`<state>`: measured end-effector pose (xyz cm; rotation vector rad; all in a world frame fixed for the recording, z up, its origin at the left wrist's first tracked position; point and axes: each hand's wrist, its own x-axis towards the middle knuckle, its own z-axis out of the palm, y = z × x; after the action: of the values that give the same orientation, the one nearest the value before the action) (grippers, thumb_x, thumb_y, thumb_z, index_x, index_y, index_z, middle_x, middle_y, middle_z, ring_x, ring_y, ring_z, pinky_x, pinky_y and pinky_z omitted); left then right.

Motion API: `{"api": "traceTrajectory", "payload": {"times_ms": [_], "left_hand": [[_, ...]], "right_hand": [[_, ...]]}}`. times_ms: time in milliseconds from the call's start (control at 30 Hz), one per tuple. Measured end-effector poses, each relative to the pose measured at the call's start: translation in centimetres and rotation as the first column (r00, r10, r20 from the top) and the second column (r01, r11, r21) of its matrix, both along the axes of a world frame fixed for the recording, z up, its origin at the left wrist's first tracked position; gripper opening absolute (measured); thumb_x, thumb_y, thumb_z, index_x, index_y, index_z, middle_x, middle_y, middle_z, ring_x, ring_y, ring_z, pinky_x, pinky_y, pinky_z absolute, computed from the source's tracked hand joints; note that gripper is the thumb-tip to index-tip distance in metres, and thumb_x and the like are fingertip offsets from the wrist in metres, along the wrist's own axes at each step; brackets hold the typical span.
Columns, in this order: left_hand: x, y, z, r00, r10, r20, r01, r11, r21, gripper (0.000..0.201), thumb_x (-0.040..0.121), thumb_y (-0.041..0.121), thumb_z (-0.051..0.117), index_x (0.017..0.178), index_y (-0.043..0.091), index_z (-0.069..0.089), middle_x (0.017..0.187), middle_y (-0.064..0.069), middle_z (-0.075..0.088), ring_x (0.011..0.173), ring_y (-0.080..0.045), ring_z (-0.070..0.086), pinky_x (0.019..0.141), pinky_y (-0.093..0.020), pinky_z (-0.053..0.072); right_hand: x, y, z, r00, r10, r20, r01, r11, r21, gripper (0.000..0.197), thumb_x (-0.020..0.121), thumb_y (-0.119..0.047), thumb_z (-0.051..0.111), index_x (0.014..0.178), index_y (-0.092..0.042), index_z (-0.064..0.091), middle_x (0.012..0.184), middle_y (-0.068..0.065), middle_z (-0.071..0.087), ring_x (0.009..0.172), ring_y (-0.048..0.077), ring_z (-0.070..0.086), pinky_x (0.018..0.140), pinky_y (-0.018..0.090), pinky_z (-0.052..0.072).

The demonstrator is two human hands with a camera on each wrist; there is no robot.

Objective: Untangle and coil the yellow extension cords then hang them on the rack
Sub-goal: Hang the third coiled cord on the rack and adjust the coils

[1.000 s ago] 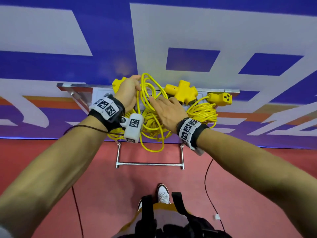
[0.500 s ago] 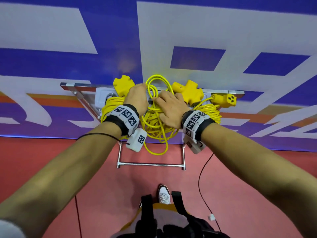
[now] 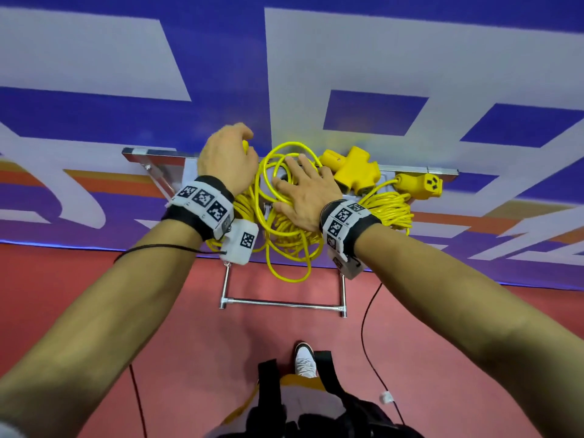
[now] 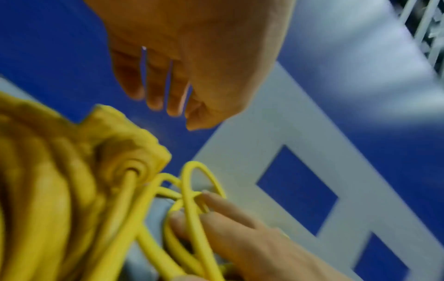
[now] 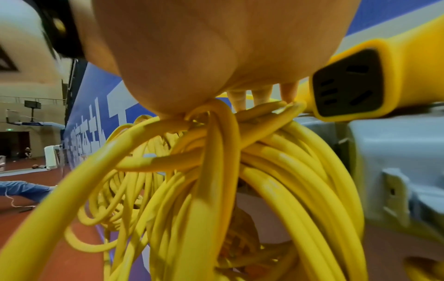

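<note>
Yellow extension cords hang in coils on the metal rack (image 3: 148,152) against the banner wall: one coil (image 3: 245,205) under my left wrist, a looser one (image 3: 286,238) in the middle, a tight one (image 3: 392,210) at the right. My right hand (image 3: 301,189) lies flat on the middle coil with its fingers straight and spread; in the right wrist view its palm presses on the cords (image 5: 216,161). My left hand (image 3: 229,153) hovers over a yellow socket block (image 4: 125,136), its fingers hanging loosely and holding nothing.
A yellow three-way socket (image 3: 354,169) and a single socket (image 3: 423,184) rest on the rack's top at the right. The rack's lower bar (image 3: 281,303) stands on the red floor. Thin black cables (image 3: 366,336) trail on the floor near my shoe (image 3: 305,360).
My left hand has let go of the cord loops and lifted up over the left socket block. My right hand has slid up the middle coil and flattened on it.
</note>
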<state>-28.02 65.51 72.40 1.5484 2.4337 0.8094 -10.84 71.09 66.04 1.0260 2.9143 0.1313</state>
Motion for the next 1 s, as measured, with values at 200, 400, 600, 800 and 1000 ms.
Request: {"api": "traceTrajectory", "payload": {"times_ms": [200, 400, 600, 800, 1000], "left_hand": [[-1.4, -0.1, -1.7, 0.970, 0.145, 0.195, -0.087, 0.956, -0.279, 0.074, 0.075, 0.056, 0.068, 0.140, 0.035, 0.041, 0.132, -0.020, 0.050, 0.118, -0.045, 0.052, 0.100, -0.048, 0.044], [-2.4, -1.0, -0.9, 0.962, 0.105, 0.252, -0.130, 0.988, 0.082, 0.072, 0.078, 0.027, 0.075, 0.145, 0.026, 0.050, 0.142, -0.005, 0.057, 0.131, -0.024, 0.052, 0.106, -0.029, 0.039], [-1.9, -0.5, -0.4, 0.946, -0.190, 0.261, 0.093, 0.935, 0.342, 0.072, 0.065, 0.026, 0.068, 0.134, 0.032, 0.050, 0.127, 0.002, 0.059, 0.107, -0.023, 0.064, 0.083, -0.049, 0.056], [-0.7, 0.3, -2.1, 0.964, -0.162, 0.211, 0.168, 0.986, -0.011, 0.060, 0.071, 0.026, 0.073, 0.128, 0.023, 0.054, 0.101, -0.004, 0.062, 0.082, -0.028, 0.057, 0.074, -0.033, 0.047], [-0.3, 0.5, -3.2, 0.963, -0.196, 0.186, 0.202, 0.979, -0.013, 0.066, 0.072, 0.011, 0.078, 0.135, 0.015, 0.058, 0.134, -0.010, 0.057, 0.121, -0.029, 0.055, 0.103, -0.035, 0.044]], "right_hand": [[-0.6, 0.2, 0.6, 1.000, -0.022, 0.005, 0.022, 1.000, -0.006, 0.055, 0.096, -0.065, 0.028, 0.146, -0.041, 0.034, 0.165, 0.006, 0.011, 0.151, 0.032, 0.008, 0.110, 0.056, 0.023], [-0.9, 0.8, 1.1, 1.000, 0.010, 0.026, -0.011, 0.999, 0.039, 0.056, 0.096, -0.065, 0.027, 0.146, -0.040, 0.035, 0.163, 0.007, 0.015, 0.149, 0.033, 0.012, 0.107, 0.052, 0.028], [-2.4, 1.3, 1.4, 0.997, 0.049, 0.058, -0.049, 0.999, -0.011, 0.060, 0.097, -0.066, 0.029, 0.149, -0.036, 0.037, 0.163, 0.010, 0.016, 0.150, 0.034, 0.009, 0.119, 0.051, 0.014], [-2.1, 2.4, 1.6, 0.997, 0.065, -0.046, -0.071, 0.987, -0.145, 0.082, 0.078, -0.081, 0.049, 0.135, -0.022, 0.058, 0.149, 0.009, 0.042, 0.146, 0.033, 0.024, 0.119, 0.048, 0.021], [1.0, 0.9, 0.7, 0.897, 0.036, -0.440, -0.094, 0.989, -0.112, 0.077, 0.067, -0.070, 0.069, 0.110, -0.007, 0.057, 0.107, 0.011, 0.059, 0.103, 0.032, 0.056, 0.088, 0.042, 0.047]]}}
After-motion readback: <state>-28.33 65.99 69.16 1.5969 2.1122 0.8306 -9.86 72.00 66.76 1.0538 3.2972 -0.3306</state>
